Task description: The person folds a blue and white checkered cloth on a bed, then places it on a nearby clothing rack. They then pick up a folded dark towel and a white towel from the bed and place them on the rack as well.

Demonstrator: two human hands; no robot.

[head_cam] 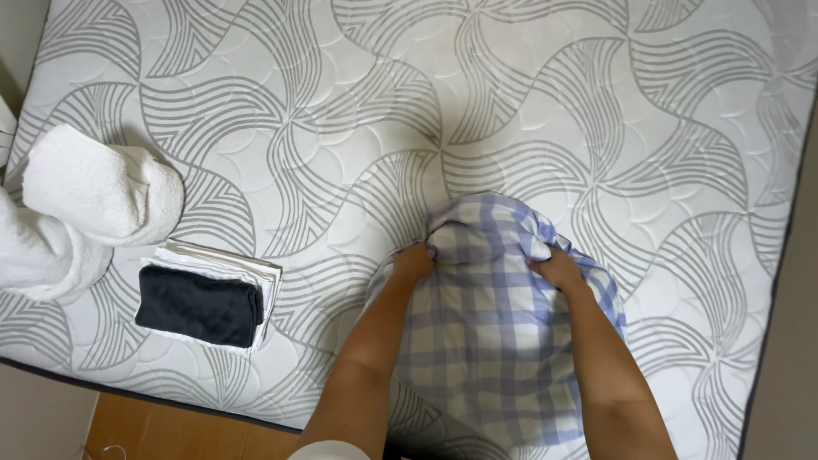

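Both hands work on a blue-and-white checked cloth [494, 341] that lies on a bare mattress [528, 111], near its lower edge and a little right of the middle. The left hand [413, 260] grasps the cloth at its upper left corner, fingers closed into a bunched fold. The right hand [558, 268] is clenched on the cloth's upper right part, pinching a ridge of fabric. Between the 2 hands the top of the cloth rises in a rumpled hump, while the rest spreads flatter toward the person, partly under the forearms.

The mattress is quilted white with grey swirling fan patterns and a dark edge band. To the left, well apart from the cloth, sits a small stack of folded white linen [256, 273] with a folded dark cloth [200, 307] lying on top of it. Just above and left of that stack rest rolled white towels [94, 192], thick and fluffy, one partly cut off by the frame's left edge. Below the mattress edge, at lower left, a strip of wooden floor [183, 434] shows.
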